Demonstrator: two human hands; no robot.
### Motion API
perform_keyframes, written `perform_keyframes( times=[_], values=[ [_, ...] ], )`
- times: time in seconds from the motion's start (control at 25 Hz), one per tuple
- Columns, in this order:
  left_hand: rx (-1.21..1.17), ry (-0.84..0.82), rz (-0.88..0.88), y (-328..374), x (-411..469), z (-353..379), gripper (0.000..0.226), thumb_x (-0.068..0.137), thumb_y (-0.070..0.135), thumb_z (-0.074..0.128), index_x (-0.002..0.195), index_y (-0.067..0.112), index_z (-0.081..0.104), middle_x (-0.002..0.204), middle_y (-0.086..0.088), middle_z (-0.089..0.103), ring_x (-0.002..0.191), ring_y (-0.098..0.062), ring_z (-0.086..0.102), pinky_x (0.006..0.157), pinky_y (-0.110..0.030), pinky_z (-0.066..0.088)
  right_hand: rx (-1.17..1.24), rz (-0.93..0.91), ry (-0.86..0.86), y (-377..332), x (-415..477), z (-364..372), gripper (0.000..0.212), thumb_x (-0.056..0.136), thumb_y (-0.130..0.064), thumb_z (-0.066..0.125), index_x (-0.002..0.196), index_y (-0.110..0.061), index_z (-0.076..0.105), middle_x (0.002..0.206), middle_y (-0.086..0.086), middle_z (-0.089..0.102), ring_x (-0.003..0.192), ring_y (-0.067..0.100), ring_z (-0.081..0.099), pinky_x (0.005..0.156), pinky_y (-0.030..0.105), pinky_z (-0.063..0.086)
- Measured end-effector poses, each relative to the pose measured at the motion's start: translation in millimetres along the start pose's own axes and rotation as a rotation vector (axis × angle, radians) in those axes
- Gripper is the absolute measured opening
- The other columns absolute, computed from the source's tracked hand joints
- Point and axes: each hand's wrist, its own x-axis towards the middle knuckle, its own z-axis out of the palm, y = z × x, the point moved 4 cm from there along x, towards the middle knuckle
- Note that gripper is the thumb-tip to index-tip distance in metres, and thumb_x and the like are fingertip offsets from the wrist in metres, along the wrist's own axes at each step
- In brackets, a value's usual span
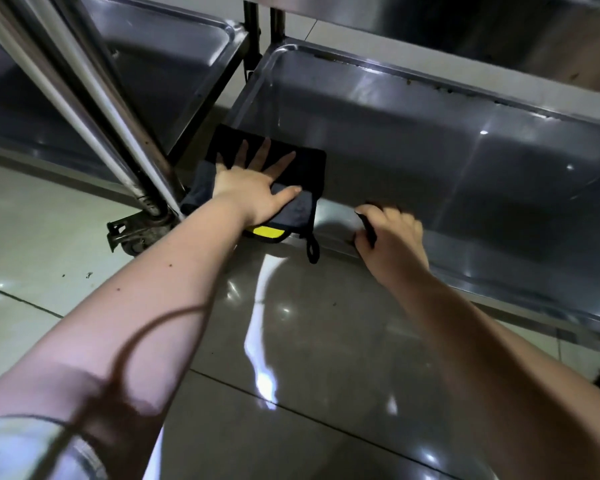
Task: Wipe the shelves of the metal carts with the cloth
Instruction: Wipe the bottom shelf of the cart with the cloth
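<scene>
cloth [293, 157] under flat left hand [253, 188] at shelf corner [430, 140], right hand [392, 233] gripping rim

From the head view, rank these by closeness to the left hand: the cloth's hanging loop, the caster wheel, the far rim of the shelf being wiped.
1. Hanging loop: just right of the left hand, over the shelf's front edge.
2. Caster wheel: lower left, on the floor.
3. Far rim: up and right, across the shelf.
</scene>
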Motion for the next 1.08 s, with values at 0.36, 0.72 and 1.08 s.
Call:
perform_keyframes(
  times=[0.36,0.72,1.08],
  values=[
    [-0.057,0.103,0.091,107.1,-75.4,23.3,0.065,0.090,0.070,0.015,0.151,0.049,0.010,0.164,-0.003,0.008,0.150,-0.033,0.000,0.114,-0.062,-0.007,0.887,0.464,0.110,31.7,17.0,-12.1,0.026,0.089,-0.011,0.057,0.114,-0.016,0.066,0.108,0.003,0.067,0.105,0.022,0.062,0.085,0.021,0.044],
    [-0.462,0.330,0.014,111.9,-72.1,-25.7,0.040,0.080,0.009,0.056,0.116,0.024,0.065,0.118,-0.003,0.063,0.115,-0.031,0.051,0.092,-0.037,0.039,0.102,0.289,-0.269,18.1,4.2,-43.3,0.028,0.093,-0.035,0.061,0.119,-0.028,0.061,0.127,0.004,0.057,0.123,0.029,0.044,0.090,0.034,0.029],
    [-0.026,0.361,0.380,153.5,-131.4,-89.3,0.019,0.072,0.027,0.068,0.090,0.023,0.068,0.080,0.001,0.062,0.091,-0.027,0.059,0.090,-0.041,0.024,0.197,0.233,-0.272,16.4,-62.8,-171.1,0.023,0.089,-0.020,0.063,0.112,-0.022,0.064,0.115,0.003,0.057,0.114,0.028,0.051,0.091,0.037,0.033]
  ],
)
